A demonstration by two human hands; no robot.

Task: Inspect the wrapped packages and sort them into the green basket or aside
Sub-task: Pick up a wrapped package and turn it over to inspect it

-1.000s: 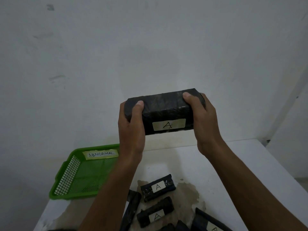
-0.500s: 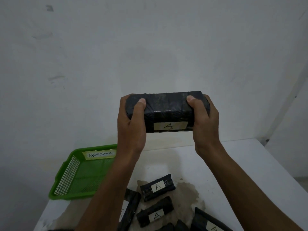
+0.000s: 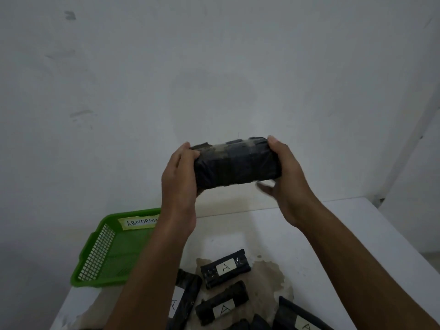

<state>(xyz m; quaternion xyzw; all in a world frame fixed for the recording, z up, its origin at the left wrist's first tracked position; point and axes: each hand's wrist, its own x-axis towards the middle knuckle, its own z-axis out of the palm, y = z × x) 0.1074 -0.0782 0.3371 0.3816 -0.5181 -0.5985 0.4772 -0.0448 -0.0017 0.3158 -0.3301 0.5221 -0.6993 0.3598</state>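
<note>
Above table: black rectangular plastic-wrapped package point(image 3: 235, 163), held level.
Left hand point(image 3: 179, 177): grips left end.
Right hand point(image 3: 285, 179): grips right end.

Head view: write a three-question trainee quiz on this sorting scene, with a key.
1. True or false: the held package shows its A label to the camera.
2. Which word is written on the green basket? a) NORMAL b) ABNORMAL c) REJECT
3. Fill in: the package is held at both ends by the left hand and the ____ hand.

Key: 1 false, only taped black wrap shows; 2 b, though the arm hides the last letter; 3 right.
</note>
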